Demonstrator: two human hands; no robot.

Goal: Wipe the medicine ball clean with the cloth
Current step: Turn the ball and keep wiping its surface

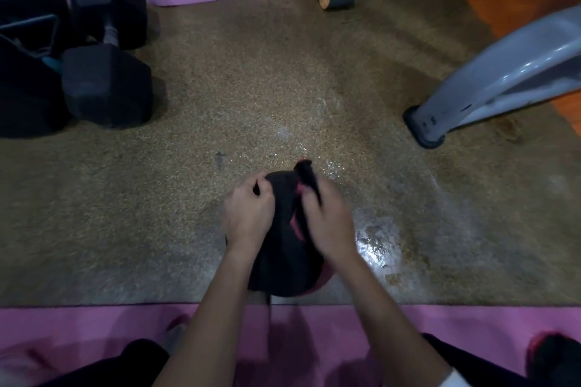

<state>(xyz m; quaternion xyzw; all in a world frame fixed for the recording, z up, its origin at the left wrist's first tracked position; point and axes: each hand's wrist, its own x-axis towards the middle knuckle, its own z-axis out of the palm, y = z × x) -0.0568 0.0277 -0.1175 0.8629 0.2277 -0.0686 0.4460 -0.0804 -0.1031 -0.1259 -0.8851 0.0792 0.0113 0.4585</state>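
Now, head view: keeps medicine ball (284,264) low on speckled floor (220,88) at frame's 6 o'clock, just past pink mat (94,333), prob. for easy reach. Clenches bunched cloth (306,177) w/ right hand (327,223) at ball's 2 o'clock, likely to rub w/ pressure. Braces ball's 10 o'clock w/ left hand (250,214), fingers curled; pinching cloth or not, can't tell. Angles both forearms inward, wrists dipped.

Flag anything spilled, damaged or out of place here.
A glossy, wet-looking patch lies on the speckled floor just right of the medicine ball, with faint streaks beyond it; possibly spilled liquid. Nothing else stands out.
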